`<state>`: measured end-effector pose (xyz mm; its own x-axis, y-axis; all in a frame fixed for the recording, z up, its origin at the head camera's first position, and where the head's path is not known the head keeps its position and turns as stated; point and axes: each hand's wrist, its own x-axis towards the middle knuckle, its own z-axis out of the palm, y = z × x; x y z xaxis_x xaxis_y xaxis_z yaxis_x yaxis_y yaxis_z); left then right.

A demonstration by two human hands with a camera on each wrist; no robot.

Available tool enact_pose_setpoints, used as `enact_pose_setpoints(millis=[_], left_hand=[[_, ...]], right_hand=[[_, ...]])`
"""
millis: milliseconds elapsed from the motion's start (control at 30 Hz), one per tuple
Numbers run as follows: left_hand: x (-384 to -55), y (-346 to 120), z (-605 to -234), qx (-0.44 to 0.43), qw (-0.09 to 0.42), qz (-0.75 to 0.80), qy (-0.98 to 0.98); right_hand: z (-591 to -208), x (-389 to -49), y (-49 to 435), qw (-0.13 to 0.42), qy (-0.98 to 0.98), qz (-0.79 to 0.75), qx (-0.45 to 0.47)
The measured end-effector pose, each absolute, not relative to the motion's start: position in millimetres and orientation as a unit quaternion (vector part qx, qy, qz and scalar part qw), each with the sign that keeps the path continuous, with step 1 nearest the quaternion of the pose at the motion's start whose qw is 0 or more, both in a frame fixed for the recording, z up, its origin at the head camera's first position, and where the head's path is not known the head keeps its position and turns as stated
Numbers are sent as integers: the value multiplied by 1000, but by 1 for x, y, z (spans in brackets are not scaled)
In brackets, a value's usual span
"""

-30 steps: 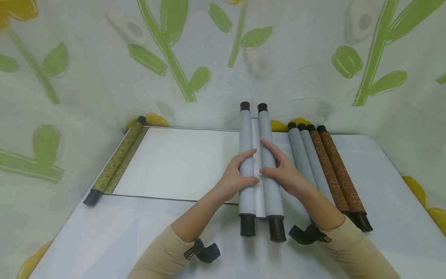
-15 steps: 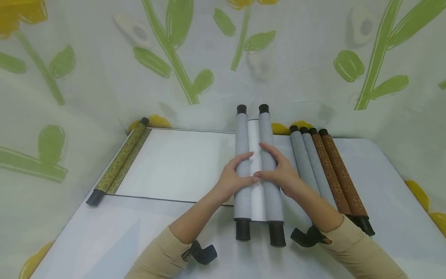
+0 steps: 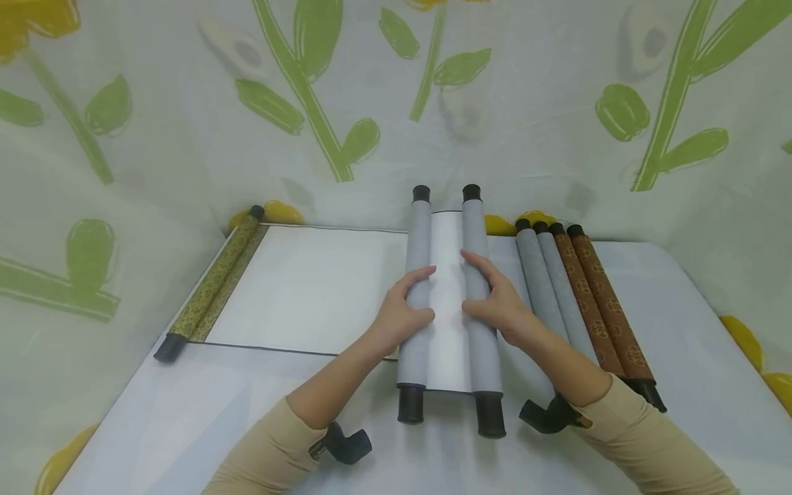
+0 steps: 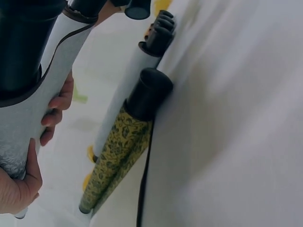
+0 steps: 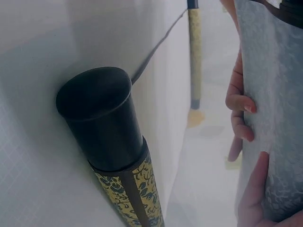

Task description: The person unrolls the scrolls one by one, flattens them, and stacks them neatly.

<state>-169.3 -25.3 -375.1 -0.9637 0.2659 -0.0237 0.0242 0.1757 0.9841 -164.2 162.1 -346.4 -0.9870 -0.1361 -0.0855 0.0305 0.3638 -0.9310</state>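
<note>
A grey-blue scroll is held up above the table, its two rods roughly parallel with a strip of white paper (image 3: 447, 295) between them. My left hand (image 3: 396, 320) grips the left rod (image 3: 413, 368), thumb on one side and fingers around the other. The right rod (image 3: 485, 361) is in my right hand (image 3: 502, 306), gripped the same way. Below lies a second scroll, spread out, with blank white paper (image 3: 315, 289) and a yellow-green patterned rod (image 3: 213, 278) at its left end. Its other patterned rod (image 4: 116, 158) shows in the left wrist view, hidden under the held scroll in the head view.
Right of the hands lie rolled scrolls side by side: grey ones (image 3: 544, 282) and brown flower-patterned ones (image 3: 609, 309), with black end knobs. A curtain with green leaves (image 3: 297, 103) hangs behind the white table (image 3: 260, 412). Black wrist devices (image 3: 348, 443) sit by both cuffs.
The two grey-blue rods have moved apart, mainly as my left hand shifted left. More white paper shows between them. My right hand has stayed nearly in place.
</note>
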Motion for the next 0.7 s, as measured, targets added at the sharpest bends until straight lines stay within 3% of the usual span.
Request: enact_pose_setpoints(millis=[700], left_hand=[[-171, -26, -380, 94, 73, 609, 784]], right_hand=[[-352, -169, 168, 84, 834, -545, -12]])
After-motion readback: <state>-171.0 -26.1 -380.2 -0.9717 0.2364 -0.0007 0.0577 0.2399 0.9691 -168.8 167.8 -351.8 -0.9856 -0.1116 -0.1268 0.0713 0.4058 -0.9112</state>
